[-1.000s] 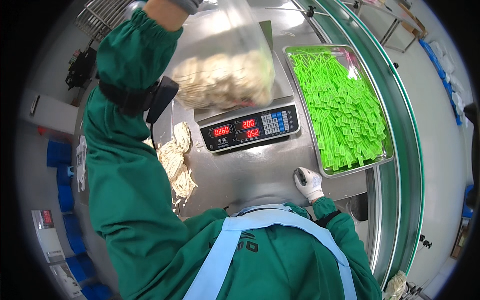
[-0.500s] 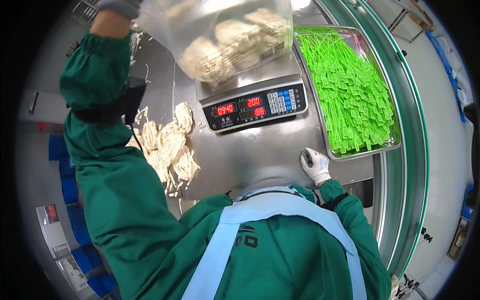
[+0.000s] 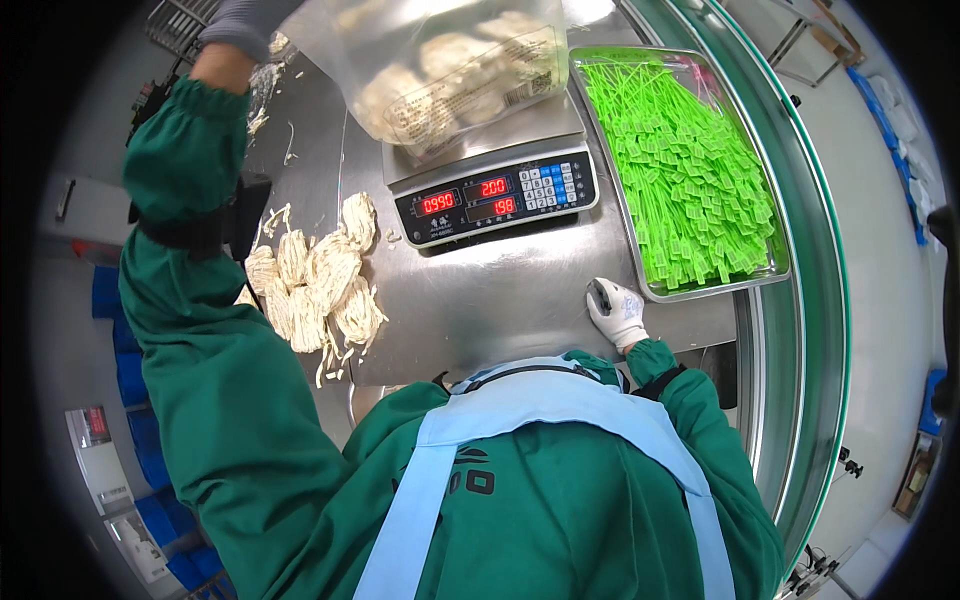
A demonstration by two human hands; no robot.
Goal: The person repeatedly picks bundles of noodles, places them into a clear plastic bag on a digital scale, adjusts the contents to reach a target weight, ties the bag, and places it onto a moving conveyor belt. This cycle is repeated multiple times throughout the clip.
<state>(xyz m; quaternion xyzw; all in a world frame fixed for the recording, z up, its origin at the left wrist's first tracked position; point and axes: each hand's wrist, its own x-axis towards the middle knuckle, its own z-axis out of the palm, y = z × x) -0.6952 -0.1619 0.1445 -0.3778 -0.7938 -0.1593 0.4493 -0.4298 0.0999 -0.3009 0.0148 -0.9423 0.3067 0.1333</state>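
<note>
Left hand (image 3: 243, 24), in a grey glove, is at the upper left, partly cut off by the top edge of the view. It is close to the upper left side of a clear plastic bag (image 3: 335, 40); its fingertips run out of sight, so whether they pinch the plastic or stand apart cannot be told. The bag lies over the metal pan of a digital scale (image 3: 495, 195), pale noodle-like bundles (image 3: 450, 65) gathered inside; print and a barcode show on the bag's wall. Scale faces the person, red displays lit, keypad at the right of its panel. Right hand (image 3: 617, 310), in a white glove with a dark palm side, rests near the front edge of the steel table (image 3: 480, 310), well apart from the bag. Its fingers are curled inward; cannot tell whether they close on anything. Just beyond this hand, to the right of the scale, a shallow metal tray (image 3: 720, 289) holds a dense heap of bright green plastic ties (image 3: 690, 180), flat tags mostly toward the person. Left of the scale, a loose pile of similar pale bundles (image 3: 315, 275) lies directly on the table, with broken strands scattered at its near edge. Person wears green sleeves and a light blue apron (image 3: 515, 405); a black strap (image 3: 180, 235) circles the left forearm.
</note>
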